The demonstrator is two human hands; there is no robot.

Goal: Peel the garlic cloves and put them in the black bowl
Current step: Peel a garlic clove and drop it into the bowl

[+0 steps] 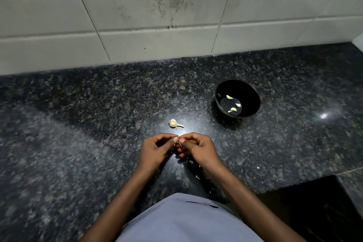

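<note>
A: Where's the clove [177, 144] just now?

B: Between both sets of fingertips, low over the counter [98, 114] and near the front edge; it's mostly hidden, only a pale sliver shows where the thumbs meet.

A: And the hands?

B: The left hand [157, 148] has its fingers curled in, thumb tip pinching the clove; the right hand [198, 148] is curled the same way, thumbnail against it; I'd judge they are picking at the skin.

A: How will it handle?

B: Light and small, firm inside, with a thin papery skin that tears rather than slides; once bare it may turn slick; best pinched at its ends while a nail lifts the skin from the tip.

A: What's around it?

B: Bits of skin [197, 177] lie on the counter under the wrists; the rest of the bulb [173, 123], stalk out to the right, sits just beyond the hands; the black bowl [253, 96] stands farther off to the right, with three peeled cloves [233, 109] inside; behind it all, a tiled wall [137, 15].
</note>
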